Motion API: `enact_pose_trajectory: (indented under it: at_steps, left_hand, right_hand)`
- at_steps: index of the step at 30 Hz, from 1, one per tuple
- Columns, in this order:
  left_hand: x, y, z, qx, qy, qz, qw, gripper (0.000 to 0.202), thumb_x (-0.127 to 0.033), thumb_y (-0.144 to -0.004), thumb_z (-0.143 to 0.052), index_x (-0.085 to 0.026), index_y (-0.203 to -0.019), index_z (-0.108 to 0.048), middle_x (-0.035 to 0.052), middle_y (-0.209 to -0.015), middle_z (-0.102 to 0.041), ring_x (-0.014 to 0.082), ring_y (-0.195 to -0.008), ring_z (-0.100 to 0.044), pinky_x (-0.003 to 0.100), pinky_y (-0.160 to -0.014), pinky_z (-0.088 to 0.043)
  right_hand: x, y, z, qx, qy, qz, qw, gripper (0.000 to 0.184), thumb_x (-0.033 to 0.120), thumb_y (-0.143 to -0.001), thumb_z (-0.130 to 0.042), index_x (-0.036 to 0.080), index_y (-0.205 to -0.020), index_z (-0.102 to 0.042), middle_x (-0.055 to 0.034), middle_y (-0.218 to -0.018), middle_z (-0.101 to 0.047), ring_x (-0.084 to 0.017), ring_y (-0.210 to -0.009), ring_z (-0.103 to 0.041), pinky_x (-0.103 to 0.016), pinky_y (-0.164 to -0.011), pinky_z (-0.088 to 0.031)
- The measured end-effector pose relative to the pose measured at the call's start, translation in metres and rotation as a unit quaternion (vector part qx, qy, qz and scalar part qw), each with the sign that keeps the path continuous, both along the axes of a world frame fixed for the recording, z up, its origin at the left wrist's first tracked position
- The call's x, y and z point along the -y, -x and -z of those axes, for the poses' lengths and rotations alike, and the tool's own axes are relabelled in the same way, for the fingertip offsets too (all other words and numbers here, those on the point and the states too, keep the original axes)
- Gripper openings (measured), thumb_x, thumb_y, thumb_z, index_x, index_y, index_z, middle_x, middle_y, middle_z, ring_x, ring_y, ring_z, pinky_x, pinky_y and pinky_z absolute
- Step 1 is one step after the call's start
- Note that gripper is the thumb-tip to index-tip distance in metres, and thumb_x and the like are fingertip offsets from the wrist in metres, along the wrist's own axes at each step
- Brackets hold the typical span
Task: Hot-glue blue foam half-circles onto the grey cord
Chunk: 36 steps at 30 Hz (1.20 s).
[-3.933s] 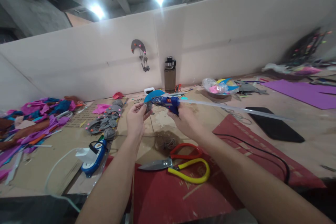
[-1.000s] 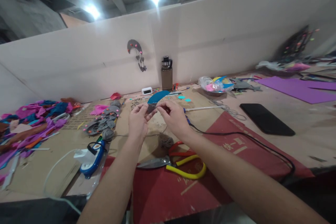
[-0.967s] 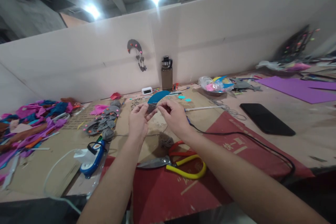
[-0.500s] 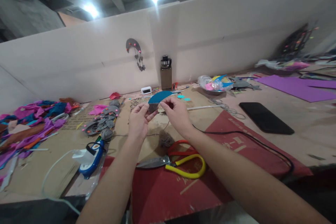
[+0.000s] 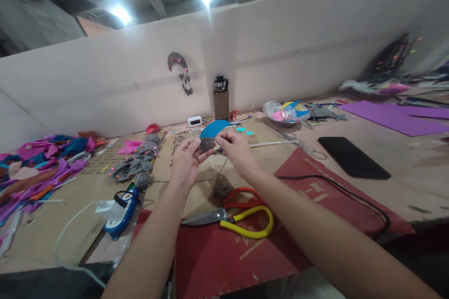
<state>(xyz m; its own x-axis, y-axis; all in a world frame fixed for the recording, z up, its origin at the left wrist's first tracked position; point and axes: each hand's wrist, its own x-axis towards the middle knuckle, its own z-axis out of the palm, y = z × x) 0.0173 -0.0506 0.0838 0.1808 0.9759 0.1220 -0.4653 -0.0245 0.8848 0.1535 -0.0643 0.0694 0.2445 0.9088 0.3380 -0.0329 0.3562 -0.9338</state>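
A curved blue piece [image 5: 215,127], its lower left end wrapped in grey yarn [image 5: 206,144], is held up above the table. My left hand [image 5: 187,159] pinches the wrapped end between thumb and fingers. Close by on the right, my right hand [image 5: 233,147] is closed, its thumb and forefinger at the edge of the wrapping, with grey yarn seemingly in the pinch. A thin strand trails below it toward a ball of grey yarn [image 5: 221,187] on the cardboard. Nearer to me lie large scissors [image 5: 245,222] with one red and one yellow handle.
Felt scraps [image 5: 45,159] heap at the far left, near grey pieces with pink dots [image 5: 135,163] and a blue power strip [image 5: 122,215]. A bottle [image 5: 220,98] stands against the wall. On the right are a bowl [image 5: 286,123], a black phone [image 5: 352,156] and purple sheets [image 5: 400,114].
The blue piece has tilted slightly, and more of its grey wrapping faces me. Both hands keep nearly the same place and grip.
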Motion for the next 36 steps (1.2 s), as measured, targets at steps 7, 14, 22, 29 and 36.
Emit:
enact_pose_trajectory:
  at_steps: [7,14,22,29,36]
  left_hand:
    - [0.0,0.001,-0.002,0.012,-0.001,0.039,0.999,0.015,-0.024,-0.07,-0.067,-0.013,-0.079,-0.063,0.0083,-0.089,-0.07,0.0188,-0.082,-0.067,0.035,-0.077,-0.056]
    - [0.0,0.004,-0.002,-0.013,-0.002,0.017,1.0,0.017,-0.024,-0.065,-0.071,-0.015,-0.075,-0.06,0.0045,-0.079,-0.069,0.0181,-0.074,-0.068,0.031,-0.068,-0.057]
    - [-0.003,0.004,-0.001,-0.013,0.006,0.013,1.0,0.018,-0.024,-0.068,-0.069,-0.013,-0.079,-0.061,0.0068,-0.079,-0.069,0.0173,-0.07,-0.068,0.025,-0.061,-0.056]
    - [-0.005,0.003,-0.001,-0.01,0.041,0.02,0.999,0.017,-0.025,-0.07,-0.066,-0.013,-0.082,-0.061,0.005,-0.073,-0.068,0.0137,-0.063,-0.066,0.019,-0.051,-0.053]
    - [-0.002,-0.005,0.007,-0.035,-0.007,-0.007,0.999,0.021,-0.029,-0.068,-0.07,-0.014,-0.074,-0.057,0.002,-0.068,-0.065,0.0098,-0.056,-0.062,0.018,-0.049,-0.05]
  right_hand:
    - [-0.002,-0.002,0.003,-0.142,0.054,-0.075,0.986,0.029,0.04,-0.063,-0.066,0.017,-0.067,-0.05,0.0077,-0.056,-0.036,-0.004,-0.047,-0.027,-0.02,-0.043,-0.019]
    - [0.001,0.001,0.002,-0.143,0.061,-0.105,0.982,0.028,0.039,-0.063,-0.068,0.017,-0.066,-0.05,0.0083,-0.053,-0.035,-0.004,-0.046,-0.028,-0.02,-0.043,-0.021]
    - [0.003,0.003,-0.001,-0.118,0.04,-0.105,0.987,0.027,0.04,-0.063,-0.066,0.017,-0.07,-0.055,0.0055,-0.06,-0.047,-0.004,-0.047,-0.03,-0.02,-0.043,-0.022]
    - [0.009,0.004,-0.005,-0.071,0.01,-0.118,0.99,0.023,0.039,-0.07,-0.061,0.018,-0.07,-0.053,0.0042,-0.062,-0.05,-0.005,-0.049,-0.034,-0.02,-0.046,-0.027]
    - [0.017,0.008,-0.012,-0.03,-0.01,-0.064,0.997,0.019,0.035,-0.071,-0.057,0.018,-0.066,-0.053,0.0029,-0.062,-0.05,-0.008,-0.053,-0.038,-0.022,-0.051,-0.033]
